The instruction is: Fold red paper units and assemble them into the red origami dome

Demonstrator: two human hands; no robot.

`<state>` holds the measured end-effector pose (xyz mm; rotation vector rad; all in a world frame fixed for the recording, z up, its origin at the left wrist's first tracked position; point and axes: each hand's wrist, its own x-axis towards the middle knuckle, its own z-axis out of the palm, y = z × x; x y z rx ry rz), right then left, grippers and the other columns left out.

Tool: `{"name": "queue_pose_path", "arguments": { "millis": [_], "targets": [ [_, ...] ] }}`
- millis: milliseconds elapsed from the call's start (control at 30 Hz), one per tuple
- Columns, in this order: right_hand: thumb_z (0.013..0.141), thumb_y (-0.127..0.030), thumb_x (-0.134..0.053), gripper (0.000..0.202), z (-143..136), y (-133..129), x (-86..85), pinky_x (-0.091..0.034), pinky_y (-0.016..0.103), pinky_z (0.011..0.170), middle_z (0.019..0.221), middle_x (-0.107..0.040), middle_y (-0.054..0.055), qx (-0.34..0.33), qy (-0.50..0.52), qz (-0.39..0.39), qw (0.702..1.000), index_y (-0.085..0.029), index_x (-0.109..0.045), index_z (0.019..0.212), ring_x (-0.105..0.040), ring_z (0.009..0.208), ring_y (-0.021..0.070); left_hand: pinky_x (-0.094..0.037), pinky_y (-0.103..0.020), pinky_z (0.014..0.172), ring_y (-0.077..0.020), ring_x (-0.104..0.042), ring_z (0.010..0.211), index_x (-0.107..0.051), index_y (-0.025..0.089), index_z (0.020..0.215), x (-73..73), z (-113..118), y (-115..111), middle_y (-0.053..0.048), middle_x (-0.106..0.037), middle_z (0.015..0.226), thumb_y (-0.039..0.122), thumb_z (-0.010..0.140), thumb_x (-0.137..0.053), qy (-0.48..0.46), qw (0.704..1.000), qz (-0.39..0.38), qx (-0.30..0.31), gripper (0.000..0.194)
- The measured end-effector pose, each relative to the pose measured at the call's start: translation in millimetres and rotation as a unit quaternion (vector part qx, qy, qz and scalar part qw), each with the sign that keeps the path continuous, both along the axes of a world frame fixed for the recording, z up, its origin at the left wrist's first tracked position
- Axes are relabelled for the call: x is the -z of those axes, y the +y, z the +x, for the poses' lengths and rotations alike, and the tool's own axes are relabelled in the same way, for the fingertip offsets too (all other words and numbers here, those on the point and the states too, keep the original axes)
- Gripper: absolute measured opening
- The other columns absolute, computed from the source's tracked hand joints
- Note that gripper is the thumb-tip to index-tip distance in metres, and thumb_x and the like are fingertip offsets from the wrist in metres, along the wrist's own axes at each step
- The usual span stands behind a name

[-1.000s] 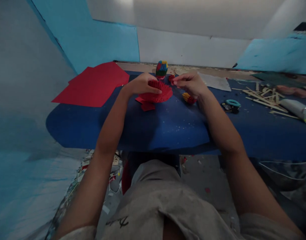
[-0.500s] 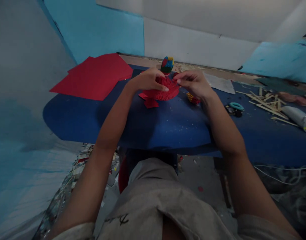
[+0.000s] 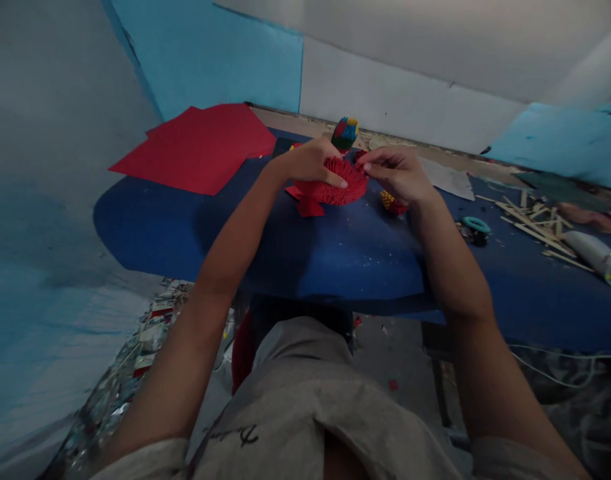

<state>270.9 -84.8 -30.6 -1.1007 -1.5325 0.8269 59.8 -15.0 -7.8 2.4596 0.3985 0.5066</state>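
Note:
A round, spiky red paper piece (image 3: 342, 185), made of many narrow folded parts, is above the blue tabletop. My left hand (image 3: 315, 162) is closed over its upper left side, thumb resting on the front. At its right edge my right hand (image 3: 392, 172) has thumb and forefinger pinched together; what sits between the tips is too small to make out. Small red paper pieces (image 3: 309, 205) lie below my left hand. Just behind the hands stands a multicoloured folded-paper piece (image 3: 345, 135) in red, blue, yellow and green. Under my right hand rests a yellow-and-red piece (image 3: 392, 203).
Large red paper sheets (image 3: 195, 150) cover the left of the blue table (image 3: 150, 233). Toward the right lie a white sheet (image 3: 448, 179), a teal ring (image 3: 476, 225) on dark items, thin wooden sticks (image 3: 535, 220) and a white tube (image 3: 592, 253). Scraps litter the floor.
The whole view has shifted slightly, so things appear a little further right. Both hands keep nearly the same hold on and beside the red paper piece.

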Motion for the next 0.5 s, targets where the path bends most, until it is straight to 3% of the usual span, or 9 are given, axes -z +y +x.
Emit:
{"name": "queue_pose_path", "arguments": {
  "millis": [167,333,500],
  "targets": [
    [0.066,-0.027,-0.084,0.014,-0.5,-0.1,-0.4,-0.050,0.026,0.070,0.075,-0.070,-0.002,-0.006,0.015,-0.009,1.000,-0.023,-0.073,0.075,-0.059,0.067,0.0088,-0.029,-0.028,0.062,-0.0098,-0.033,0.064,-0.045,0.018,0.056,2.2,1.6,2.5,0.005,-0.039,0.058,0.035,0.074,-0.071,-0.012,1.000,0.018,0.005,0.037],
    [0.063,-0.028,-0.085,0.017,-1.9,-1.0,0.0,-0.049,0.024,0.067,0.074,-0.070,-0.003,-0.023,0.033,-0.009,0.999,-0.024,-0.075,0.076,-0.060,0.065,0.0080,-0.028,-0.027,0.062,-0.0095,-0.033,0.065,-0.052,0.015,0.060,1.6,1.4,2.7,0.004,-0.042,0.058,0.033,0.075,-0.071,-0.002,1.000,0.000,-0.001,0.031],
    [0.067,-0.030,-0.082,0.014,2.3,-1.3,-0.4,-0.052,0.029,0.073,0.075,-0.072,-0.002,-0.004,-0.018,0.009,1.000,-0.026,-0.075,0.078,-0.062,0.068,0.0113,-0.027,-0.027,0.058,-0.0092,-0.034,0.061,-0.049,0.016,0.059,3.8,1.4,4.8,0.004,-0.042,0.058,0.038,0.071,-0.072,-0.008,1.000,-0.012,0.005,0.034]
  ]
}}
